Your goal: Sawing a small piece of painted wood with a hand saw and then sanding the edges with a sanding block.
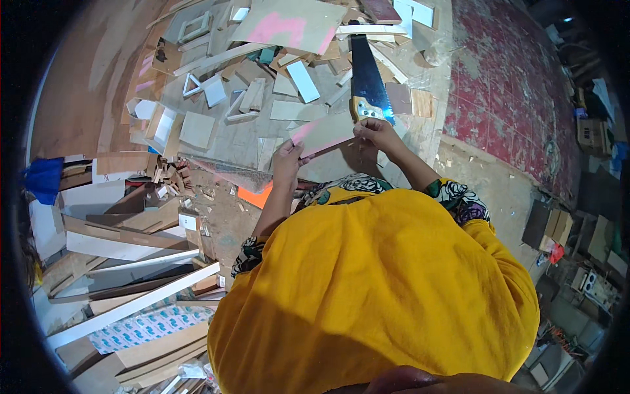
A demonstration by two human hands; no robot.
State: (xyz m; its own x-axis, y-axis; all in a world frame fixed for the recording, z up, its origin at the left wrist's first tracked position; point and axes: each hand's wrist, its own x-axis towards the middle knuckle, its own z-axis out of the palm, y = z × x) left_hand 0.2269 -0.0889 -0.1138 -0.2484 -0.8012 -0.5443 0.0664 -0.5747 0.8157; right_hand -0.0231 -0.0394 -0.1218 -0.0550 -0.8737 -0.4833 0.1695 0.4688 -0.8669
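A small rectangular board (326, 136), pale tan with pink paint at its left end, is held between my two hands above the worktable. My left hand (287, 161) is closed on its left end, thumb on top. At the other end, my right hand (379, 134) pinches the board's right edge. Just beyond the right hand lies a handsaw (369, 75) with a dark blade and a wooden handle, the handle nearest me. The right fingers are close to that handle, but the board is what they grip.
Wood offcuts (252, 95) litter the worktable (426, 141), with a larger pink-marked board (289, 25) at the back. Stacked planks and panels (131, 262) fill the left floor. A worn red surface (502, 98) lies to the right. An orange piece (256, 196) sits near my left forearm.
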